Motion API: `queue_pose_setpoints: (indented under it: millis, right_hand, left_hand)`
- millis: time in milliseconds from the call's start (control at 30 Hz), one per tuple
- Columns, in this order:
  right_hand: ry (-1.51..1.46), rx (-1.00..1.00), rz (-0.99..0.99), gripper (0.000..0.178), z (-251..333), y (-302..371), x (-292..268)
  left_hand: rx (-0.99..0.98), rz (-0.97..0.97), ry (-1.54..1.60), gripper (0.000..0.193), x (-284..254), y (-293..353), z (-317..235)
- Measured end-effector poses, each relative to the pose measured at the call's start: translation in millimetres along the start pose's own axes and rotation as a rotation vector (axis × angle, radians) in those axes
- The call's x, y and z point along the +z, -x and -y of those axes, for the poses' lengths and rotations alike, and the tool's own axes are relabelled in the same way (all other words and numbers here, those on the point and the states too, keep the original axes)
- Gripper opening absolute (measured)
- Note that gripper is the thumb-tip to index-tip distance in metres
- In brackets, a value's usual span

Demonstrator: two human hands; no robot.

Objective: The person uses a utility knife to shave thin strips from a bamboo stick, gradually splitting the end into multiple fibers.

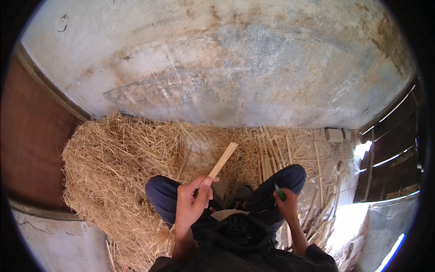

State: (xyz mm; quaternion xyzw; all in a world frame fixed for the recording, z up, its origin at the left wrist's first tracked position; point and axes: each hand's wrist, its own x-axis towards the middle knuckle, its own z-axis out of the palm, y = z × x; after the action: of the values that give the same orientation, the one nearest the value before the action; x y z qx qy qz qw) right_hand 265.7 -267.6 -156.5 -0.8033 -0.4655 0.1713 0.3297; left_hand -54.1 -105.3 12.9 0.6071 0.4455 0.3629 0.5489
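Observation:
My left hand is closed around the lower end of a flat, pale strip of wood, pinched between thumb and fingers. The strip slants up and to the right, away from my lap. Over my right knee, my right hand grips a small knife with a green handle. Its short blade points up and to the left, apart from the strip. My fingers partly hide the handle.
Loose straw is heaped on the left and along the stained wall. Several long sticks lie beyond my right knee, and more split pieces lie to my right. A grey block sits at the wall's right end.

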Motion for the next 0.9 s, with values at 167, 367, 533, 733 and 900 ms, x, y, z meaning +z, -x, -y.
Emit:
queue_pose_setpoints:
  millis: [167,367,533,733,900]
  right_hand:
    - [-0.26,-0.211,-0.288,0.021,68.7,-75.3,-15.6]
    - [-0.682,-0.373,-0.19,0.034,179.9,-85.1,-41.8]
    - [-0.9,-0.333,0.054,0.031,214.0,-71.5,-45.1]
    - [-1.012,-0.265,0.03,0.022,213.5,-77.2,-47.7]
    - [-1.205,-0.198,-0.13,0.023,208.1,-98.1,-69.4]
  left_hand:
    - [0.032,0.045,0.005,0.028,9.1,-0.5,-4.8]
    - [0.088,0.054,-0.046,0.024,16.7,8.8,-15.6]
    - [0.111,0.116,-0.066,0.026,23.6,16.8,-20.6]
    - [0.115,0.135,-0.147,0.021,21.4,23.0,-27.4]
    - [0.117,0.075,-0.223,0.02,3.8,32.5,-17.5]
